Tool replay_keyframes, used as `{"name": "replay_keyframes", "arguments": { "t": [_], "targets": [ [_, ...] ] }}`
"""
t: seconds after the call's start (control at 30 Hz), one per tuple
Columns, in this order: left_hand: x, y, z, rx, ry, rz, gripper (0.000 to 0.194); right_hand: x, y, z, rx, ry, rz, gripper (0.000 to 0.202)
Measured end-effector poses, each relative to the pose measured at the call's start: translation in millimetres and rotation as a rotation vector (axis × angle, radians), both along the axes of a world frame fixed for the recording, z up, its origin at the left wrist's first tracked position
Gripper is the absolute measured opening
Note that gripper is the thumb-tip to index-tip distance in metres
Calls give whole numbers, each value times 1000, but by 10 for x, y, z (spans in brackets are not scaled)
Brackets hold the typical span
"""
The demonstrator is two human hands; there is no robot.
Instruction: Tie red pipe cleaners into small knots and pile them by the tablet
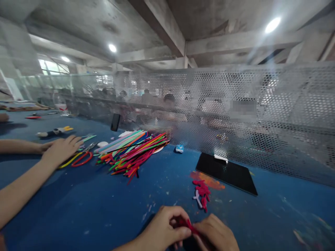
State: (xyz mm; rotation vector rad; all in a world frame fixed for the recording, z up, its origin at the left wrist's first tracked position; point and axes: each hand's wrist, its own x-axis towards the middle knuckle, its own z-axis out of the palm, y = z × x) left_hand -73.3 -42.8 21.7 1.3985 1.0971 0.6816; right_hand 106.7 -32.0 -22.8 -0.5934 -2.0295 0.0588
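Observation:
At the near edge of the table, my left hand (166, 226) pinches a red fuzzy pipe cleaner (190, 226) between thumb and forefinger. My right hand (217, 233) closes on the same piece from the other side, its fingertips partly hidden. Just beyond them lies a small heap of bent red pipe-cleaner pieces (202, 190), with a pale lilac piece (198, 199) against its left side. Farther left is a big pile of straight pipe cleaners (136, 150) in many colours.
A co-worker's hands (61, 150) rest at the left beside red-handled scissors (83, 155) and pliers (53, 131). A black tablet (226, 173) lies at the right. A perforated metal screen (204, 111) borders the blue table (104, 216); a phone (115, 122) leans near it.

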Motion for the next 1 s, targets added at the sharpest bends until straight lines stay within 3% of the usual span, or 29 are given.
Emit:
{"name": "replay_keyframes", "arguments": {
  "t": [0.17, 0.37, 0.53, 0.83, 1.0],
  "targets": [
    [-44, 12, 108, 175, 92, 30, 13, -15, 20, 10, -97, -58, 101, 12],
    [-24, 63, 40, -45, -62, 32, 18, 5, -58, 77, -314, -25, -6, 10],
    [-22, 95, 9, -157, -140, 56, 21, 4, -115, 252, -460, -12, 70, 10],
    [-36, 82, 37, -196, -141, 59, 21, -13, -148, 234, -583, 16, 4, 10],
    [-16, 86, 12, -171, -125, 28, 23, -16, -160, 232, -652, 15, 50, 15]
  ]
}}
